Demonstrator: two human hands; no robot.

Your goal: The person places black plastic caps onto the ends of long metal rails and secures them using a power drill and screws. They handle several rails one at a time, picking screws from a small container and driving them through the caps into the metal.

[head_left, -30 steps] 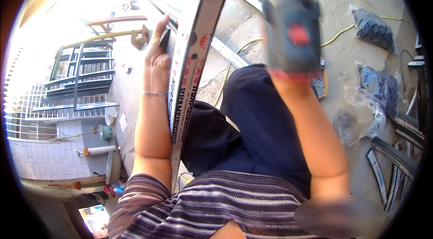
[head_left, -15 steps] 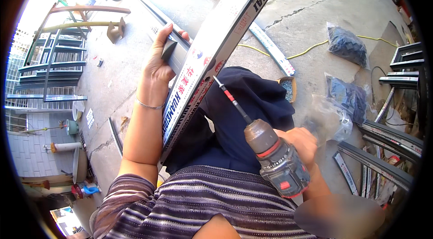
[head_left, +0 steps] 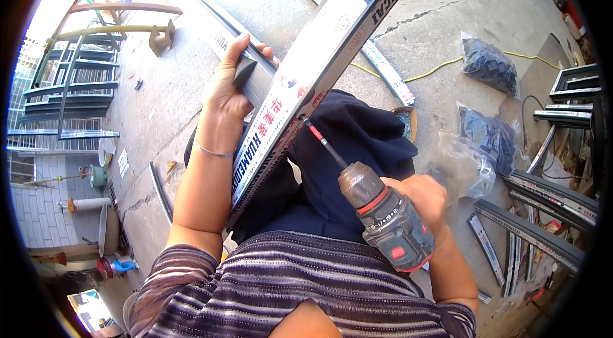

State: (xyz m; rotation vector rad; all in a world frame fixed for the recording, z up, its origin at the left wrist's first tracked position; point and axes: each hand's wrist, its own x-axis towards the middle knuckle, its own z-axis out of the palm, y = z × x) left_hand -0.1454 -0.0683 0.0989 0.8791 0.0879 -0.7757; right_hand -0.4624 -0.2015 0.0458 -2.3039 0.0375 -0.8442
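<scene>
gripping a cordless drill (head_left: pixel 389 226), the right hand (head_left: pixel 418 201) sets its bit to a long metal rail (head_left: pixel 319 63) clasped by left hand (head_left: pixel 230 92); small box of screws (head_left: pixel 406 122) and clear bags of dark parts (head_left: pixel 488 63) lie on cracked concrete floor (head_left: pixel 447 12).

An outdoor metalwork yard: cracked concrete floor (head_left: pixel 447 12), stacked metal frames (head_left: pixel 70 92), bagged screws (head_left: pixel 488 63).

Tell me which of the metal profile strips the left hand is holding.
The long white printed strip slanting up across the lap; the left hand grips it, while the other strips lie on the concrete.
</scene>
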